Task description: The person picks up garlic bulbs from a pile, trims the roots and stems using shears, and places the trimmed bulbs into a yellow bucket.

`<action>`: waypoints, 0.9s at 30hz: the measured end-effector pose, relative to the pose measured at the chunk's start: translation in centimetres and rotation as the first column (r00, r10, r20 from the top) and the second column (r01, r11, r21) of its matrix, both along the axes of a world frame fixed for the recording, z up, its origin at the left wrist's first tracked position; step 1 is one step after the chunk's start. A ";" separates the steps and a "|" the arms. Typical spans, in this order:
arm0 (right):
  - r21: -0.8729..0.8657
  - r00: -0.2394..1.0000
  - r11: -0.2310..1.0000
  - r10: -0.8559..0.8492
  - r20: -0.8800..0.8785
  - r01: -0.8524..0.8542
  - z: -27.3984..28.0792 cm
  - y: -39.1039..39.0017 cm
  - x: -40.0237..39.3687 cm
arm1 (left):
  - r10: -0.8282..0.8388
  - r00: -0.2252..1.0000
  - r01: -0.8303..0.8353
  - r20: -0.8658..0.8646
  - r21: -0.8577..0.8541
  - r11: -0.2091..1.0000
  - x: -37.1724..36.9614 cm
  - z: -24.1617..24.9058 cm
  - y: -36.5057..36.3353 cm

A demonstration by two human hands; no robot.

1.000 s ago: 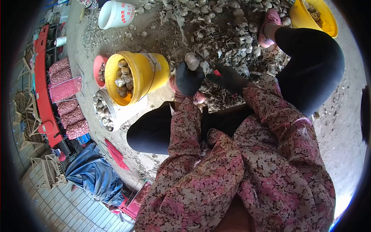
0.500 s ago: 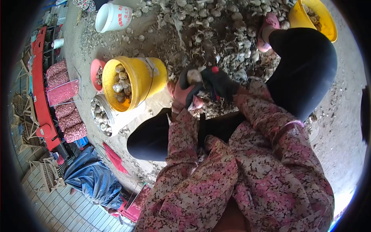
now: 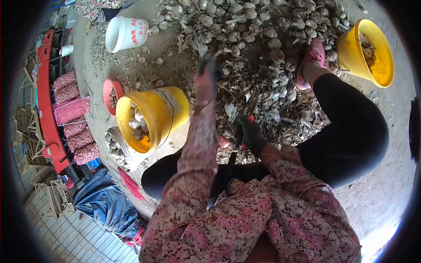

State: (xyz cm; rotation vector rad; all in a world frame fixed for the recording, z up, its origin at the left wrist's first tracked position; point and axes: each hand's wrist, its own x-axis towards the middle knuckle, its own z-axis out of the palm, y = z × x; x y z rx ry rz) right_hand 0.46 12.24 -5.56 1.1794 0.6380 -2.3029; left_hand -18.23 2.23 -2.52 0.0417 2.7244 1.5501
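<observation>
My left hand, in a dark-and-pink glove, is stretched out over the near-left part of a heap of garlic bulbs. Motion smears its fingers, so I cannot see whether they hold anything. Lower down, my right hand, in a dark glove, is closed round a tool with a red part; its kind is mostly hidden by the fingers. Dry stalks and garlic leaves lie just beyond that hand. To the left, a tilted-looking yellow bucket has garlic bulbs inside.
A white bucket with red writing, a pink basin and a pale bucket of bulbs are on the left. Another yellow bucket stands at right, beyond my pink shoe. Filled mesh sacks line a red frame.
My left hand has left my right hand and reached forward to the heap; the bulb it held no longer shows there. My right hand has dropped slightly nearer my body. The view has shifted.
</observation>
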 end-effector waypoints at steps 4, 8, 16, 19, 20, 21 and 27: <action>0.059 0.996 0.995 -0.081 -0.021 0.082 -0.4 0.2 -1.0 | -0.059 0.996 0.080 0.071 -0.336 0.939 -9.5 -17.1 3.8; 0.168 0.997 0.983 0.079 -0.018 -0.075 0.1 2.1 -2.8 | 0.018 0.897 0.389 0.442 -0.808 0.443 -11.8 -18.5 6.4; 0.940 0.799 0.333 0.585 -0.139 -0.080 0.5 6.1 -5.0 | -0.237 0.827 -0.041 0.510 0.475 0.879 -1.3 -7.0 0.7; 0.987 0.678 0.124 0.735 -0.023 -0.101 1.9 6.9 -4.9 | -0.215 0.884 -0.055 0.415 0.550 0.834 4.4 -4.0 -0.7; 0.999 0.628 0.027 0.778 0.005 -0.041 2.1 6.9 -4.4 | -0.197 0.924 -0.039 0.328 0.594 0.804 5.8 -3.6 -1.2; 0.997 0.579 -0.069 0.814 0.040 0.028 2.3 6.8 -4.0 | -0.197 0.925 -0.038 0.324 0.595 0.803 6.8 -3.1 -1.9; 0.999 0.406 0.013 0.914 -0.031 0.048 3.3 5.6 -0.8 | -0.154 0.970 0.154 0.189 0.015 0.988 12.0 3.0 -3.2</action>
